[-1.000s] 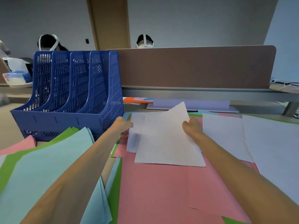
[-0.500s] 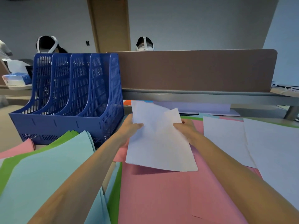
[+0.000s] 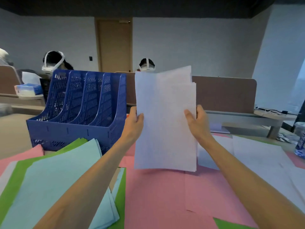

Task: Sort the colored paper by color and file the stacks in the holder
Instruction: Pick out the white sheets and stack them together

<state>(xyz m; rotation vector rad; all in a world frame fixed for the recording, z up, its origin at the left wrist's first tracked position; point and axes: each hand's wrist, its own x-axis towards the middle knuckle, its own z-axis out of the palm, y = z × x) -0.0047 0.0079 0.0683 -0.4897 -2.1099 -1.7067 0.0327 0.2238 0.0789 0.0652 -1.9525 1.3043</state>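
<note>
Several pale lavender sheets [image 3: 165,119], uneven top edges, upright between hands.

White paper stack [image 3: 165,121] held upright, clear above flat pink sheets [image 3: 156,195]. Blue four-slot holder [image 3: 74,129] stands just left. Light-blue sheets [image 3: 57,187] and green sheets [image 3: 16,176] lie fanned front-left.

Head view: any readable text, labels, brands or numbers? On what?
None legible in this frame.
On the stack of white paper sheets, gripped by the left hand and right hand: faint marks, unreadable.
On the blue-and-white box far left: print too blurred.
On the blue-patterned container at the right edge: pattern only.
On the blue plastic file holder: no label visible.
</note>
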